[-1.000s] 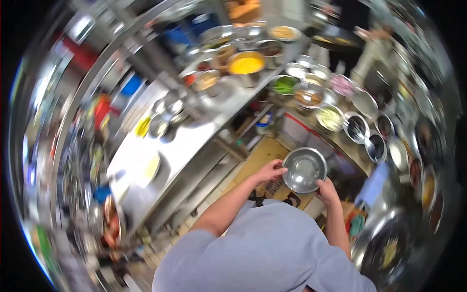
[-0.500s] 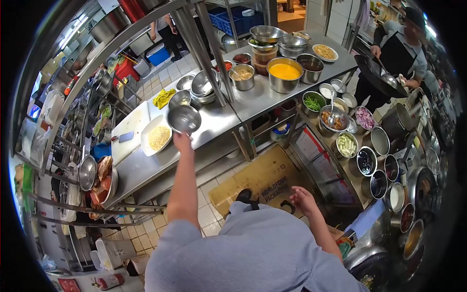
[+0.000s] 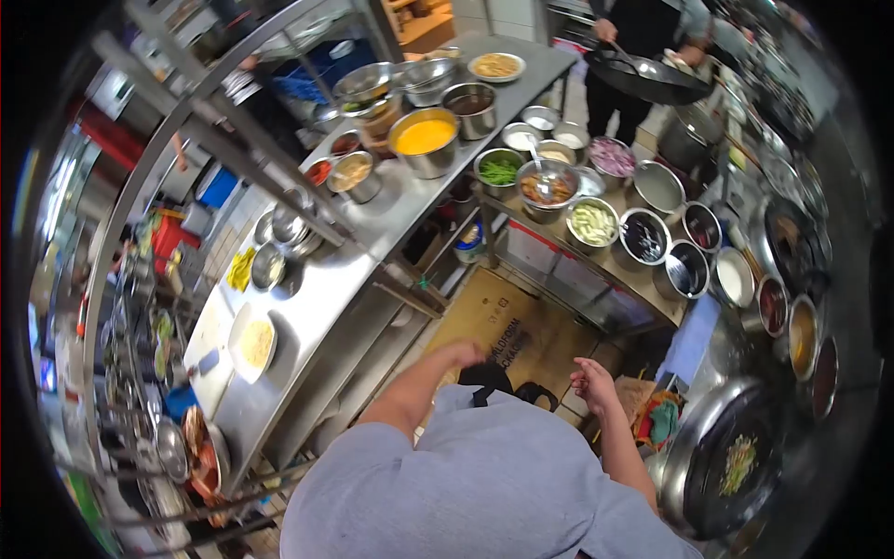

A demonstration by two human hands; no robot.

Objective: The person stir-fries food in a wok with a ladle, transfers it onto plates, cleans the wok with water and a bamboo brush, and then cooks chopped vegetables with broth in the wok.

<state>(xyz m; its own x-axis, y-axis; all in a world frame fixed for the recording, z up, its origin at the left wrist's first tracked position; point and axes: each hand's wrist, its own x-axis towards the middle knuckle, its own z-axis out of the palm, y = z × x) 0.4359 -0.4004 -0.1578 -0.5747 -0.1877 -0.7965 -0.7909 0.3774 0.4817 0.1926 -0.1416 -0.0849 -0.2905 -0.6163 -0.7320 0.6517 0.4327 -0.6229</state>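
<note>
My left hand is over the cardboard on the floor, in front of my body. It is blurred, and its fingers are hard to make out. My right hand hangs in the air farther right, fingers apart and slightly curled, with nothing in it. No bowl is in either hand. On the steel counter at left are a white dish of pale food, a small metal bowl and a yellow cloth. At lower right a wok holds chopped food.
Several containers of ingredients, including chopped greens, line the lower shelf. A pot of yellow liquid stands on the counter. At the top right another person holds a wok. Metal posts rise over the left counter.
My left hand has let go of the metal bowl at the counter and come back before my body. My right hand stays raised. The view has turned right.
</note>
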